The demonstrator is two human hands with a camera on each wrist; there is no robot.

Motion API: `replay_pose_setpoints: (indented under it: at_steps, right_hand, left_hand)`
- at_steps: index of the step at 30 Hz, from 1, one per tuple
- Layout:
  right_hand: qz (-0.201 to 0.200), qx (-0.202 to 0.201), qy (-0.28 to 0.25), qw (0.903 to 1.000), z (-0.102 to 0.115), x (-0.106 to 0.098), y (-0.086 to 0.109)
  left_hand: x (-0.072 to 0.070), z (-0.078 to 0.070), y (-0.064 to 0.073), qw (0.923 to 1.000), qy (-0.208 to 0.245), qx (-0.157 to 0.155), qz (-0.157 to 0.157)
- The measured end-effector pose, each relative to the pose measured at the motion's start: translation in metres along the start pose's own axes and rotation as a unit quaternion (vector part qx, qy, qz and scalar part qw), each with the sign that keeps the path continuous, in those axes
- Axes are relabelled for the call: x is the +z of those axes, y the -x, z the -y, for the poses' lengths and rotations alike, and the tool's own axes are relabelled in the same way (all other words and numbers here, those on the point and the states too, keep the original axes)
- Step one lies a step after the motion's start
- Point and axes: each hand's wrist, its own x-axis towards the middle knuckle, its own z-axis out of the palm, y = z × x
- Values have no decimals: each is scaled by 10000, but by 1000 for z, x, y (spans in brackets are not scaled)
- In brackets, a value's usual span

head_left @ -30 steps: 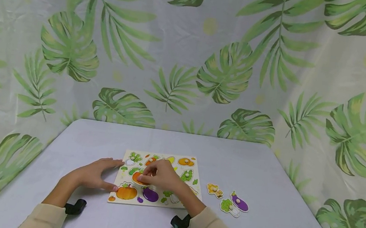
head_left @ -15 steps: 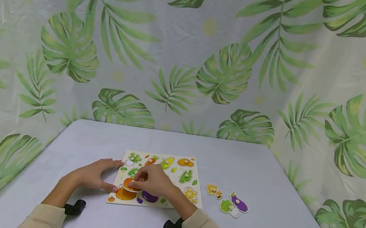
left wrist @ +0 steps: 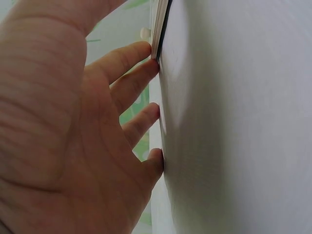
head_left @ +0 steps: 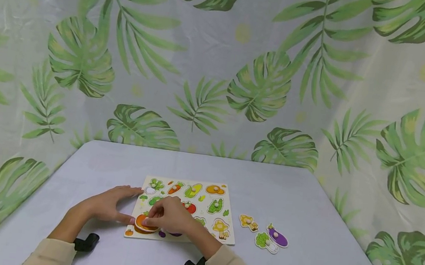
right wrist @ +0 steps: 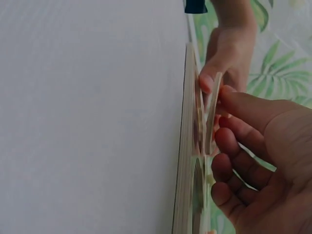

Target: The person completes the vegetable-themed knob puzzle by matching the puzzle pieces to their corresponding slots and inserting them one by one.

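A wooden vegetable puzzle board [head_left: 203,211] lies on the table, with knobbed pieces such as a carrot [head_left: 175,188] and corn [head_left: 192,190] in it. Above its near left corner, my right hand [head_left: 171,216] pinches an orange pumpkin puzzle piece [head_left: 141,221] between thumb and fingers. In the right wrist view the piece [right wrist: 213,114] stands tilted, its lower end close to the board. My left hand [head_left: 111,204] is spread at the board's left side, fingertips [left wrist: 155,109] at the edge and thumb by the pumpkin picture.
To the right of the board lie three loose pieces: a yellow mushroom [head_left: 248,222], a purple eggplant [head_left: 277,236] and a leafy green cabbage [head_left: 266,242]. A white cloth covers the table [head_left: 193,165]. Behind it hangs a leaf-patterned curtain [head_left: 205,61].
My right hand has carried the pumpkin piece left and toward me, from the middle of the board to over the pumpkin picture. My left hand has stayed at the board's edge.
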Motion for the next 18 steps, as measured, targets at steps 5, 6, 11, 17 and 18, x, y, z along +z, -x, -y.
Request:
replay_pose_setpoints:
  at_steps: [5, 6, 11, 17, 18]
  right_hand:
    - [33, 64, 53, 10000, 0, 5, -1]
    - [20, 70, 33, 10000, 0, 5, -1]
    - [48, 102, -90, 9999, 2, 7, 1]
    - [53, -10, -13, 10000, 5, 8, 1]
    - [45, -24, 27, 10000, 5, 8, 0]
  left_hand:
    - [-1, 1, 1, 10000, -57, 30, 11]
    - [-1, 1, 1, 10000, -51, 33, 19]
    - [-2, 0, 1, 10000, -22, 24, 54]
    - [-3, 0, 1, 10000, -43, 44, 30]
    - [-3, 0, 1, 10000, -36, 50, 32]
